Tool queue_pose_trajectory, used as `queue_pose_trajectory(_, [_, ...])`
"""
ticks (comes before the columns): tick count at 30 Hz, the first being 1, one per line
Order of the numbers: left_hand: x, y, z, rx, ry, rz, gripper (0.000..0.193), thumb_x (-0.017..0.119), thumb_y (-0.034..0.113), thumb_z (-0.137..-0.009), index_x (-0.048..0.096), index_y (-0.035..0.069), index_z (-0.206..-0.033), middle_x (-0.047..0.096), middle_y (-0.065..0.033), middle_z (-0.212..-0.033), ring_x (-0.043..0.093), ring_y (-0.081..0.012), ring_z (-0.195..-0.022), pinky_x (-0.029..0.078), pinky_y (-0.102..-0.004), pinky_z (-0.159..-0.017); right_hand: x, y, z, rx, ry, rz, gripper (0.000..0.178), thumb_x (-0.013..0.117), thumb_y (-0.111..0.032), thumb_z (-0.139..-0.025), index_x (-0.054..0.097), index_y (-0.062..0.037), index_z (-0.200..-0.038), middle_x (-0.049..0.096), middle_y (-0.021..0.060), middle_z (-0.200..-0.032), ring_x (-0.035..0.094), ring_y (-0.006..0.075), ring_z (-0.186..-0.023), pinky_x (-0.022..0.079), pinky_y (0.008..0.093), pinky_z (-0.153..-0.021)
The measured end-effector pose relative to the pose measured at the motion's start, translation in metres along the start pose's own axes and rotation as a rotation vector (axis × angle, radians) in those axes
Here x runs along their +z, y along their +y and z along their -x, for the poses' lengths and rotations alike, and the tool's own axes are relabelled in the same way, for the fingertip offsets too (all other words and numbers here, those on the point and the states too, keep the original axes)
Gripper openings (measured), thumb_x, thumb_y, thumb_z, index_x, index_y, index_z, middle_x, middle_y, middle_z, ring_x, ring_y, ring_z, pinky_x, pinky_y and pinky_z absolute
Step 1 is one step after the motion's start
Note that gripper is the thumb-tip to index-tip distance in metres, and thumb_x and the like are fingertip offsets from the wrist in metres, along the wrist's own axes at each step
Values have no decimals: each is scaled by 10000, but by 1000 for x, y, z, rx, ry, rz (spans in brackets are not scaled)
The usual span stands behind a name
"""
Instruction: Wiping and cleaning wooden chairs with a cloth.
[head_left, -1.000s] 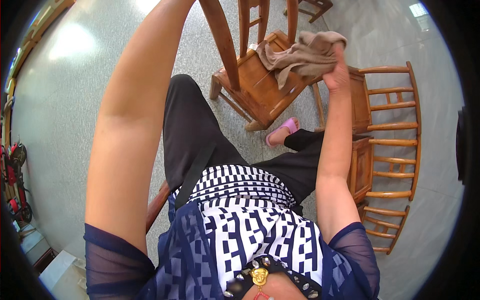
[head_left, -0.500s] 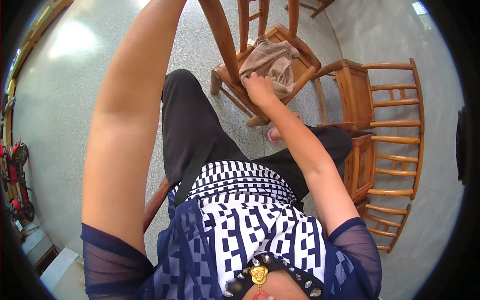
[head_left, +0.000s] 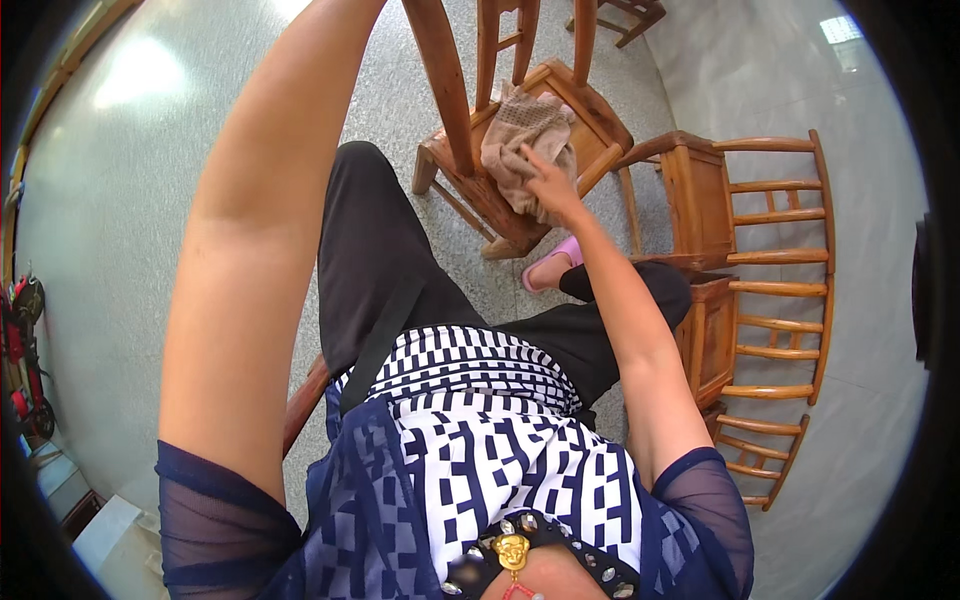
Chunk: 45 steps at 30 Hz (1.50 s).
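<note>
A beige-brown cloth (head_left: 524, 128) lies bunched on the seat of a wooden chair (head_left: 598, 112). My right hand (head_left: 553, 188) has hold of its near right part, with one finger stretched across the folds and the other fingers partly hidden. The cloth rests against the seat, near the chair's curved front post. My left arm (head_left: 250, 190) reaches far up along the left side and leaves the view at the top edge, so my left hand is out of sight.
More wooden chairs (head_left: 705, 200) stand in a row on the right, and another stool-like piece (head_left: 635, 15) is at the top. My pink slipper (head_left: 548, 268) is close to the near chair leg. Red and black wheeled things (head_left: 30, 370) are at the far left.
My right hand has shifted right and slightly nearer me. The cloth has moved a little and is bunched differently. My left arm is almost unchanged.
</note>
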<state>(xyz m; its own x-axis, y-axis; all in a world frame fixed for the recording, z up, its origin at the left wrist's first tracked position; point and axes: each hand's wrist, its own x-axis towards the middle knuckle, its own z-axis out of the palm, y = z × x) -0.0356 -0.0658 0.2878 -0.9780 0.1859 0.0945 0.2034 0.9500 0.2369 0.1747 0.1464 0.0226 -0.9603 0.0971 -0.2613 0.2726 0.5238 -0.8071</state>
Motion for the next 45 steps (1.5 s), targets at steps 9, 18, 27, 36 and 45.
queue_pose_trajectory(9, [-3, 1, -1, -28, -50, 20, 621, 463, 617, -759, 648, 63, -966, 647, -122, -927, 614, -246, -895, 459, -355, -797, 40, -49, -17, -146, -60, 866, 424, 445, -121, -814, 452, -167, -1235, 580, 169, -855, 589, 314, -861, 459, 414, -730])
queue_pose_trajectory(18, [-8, 6, 1, -42, -104, 55, 629, 462, 622, -756, 644, 64, -982, 633, -127, -980, 596, -252, -944, 451, -360, -815, 60, -47, 24, -229, -111, 1238, 188, 556, -137, -742, 604, -24, -885, 584, 132, -845, 620, 246, -734, 473, 375, -633])
queue_pose_trajectory(27, [-2, -3, -2, 39, 2, 13, 627, 459, 616, -761, 636, 67, -1008, 614, -139, -1035, 569, -266, -1003, 437, -363, -844, 60, -75, 28, -414, -110, 667, 160, 532, -177, -769, 535, -83, -898, 549, 168, -799, 588, 347, -789, 470, 438, -669])
queue_pose_trajectory(36, [0, -7, -1, 40, 3, 17, 635, 463, 616, -757, 632, 65, -1021, 613, -140, -1038, 569, -263, -1004, 438, -359, -846, 79, -52, 20, -357, -65, 825, 167, 517, -139, -763, 515, -48, -903, 547, 164, -818, 593, 345, -694, 468, 442, -617])
queue_pose_trajectory(45, [-6, -9, -12, 22, -78, 67, 615, 448, 608, -766, 656, 46, -904, 647, -132, -862, 623, -242, -831, 464, -358, -745, 24, -35, 53, -276, -121, 859, 176, 490, -164, -769, 550, -66, -901, 581, 165, -844, 600, 341, -756, 471, 439, -654])
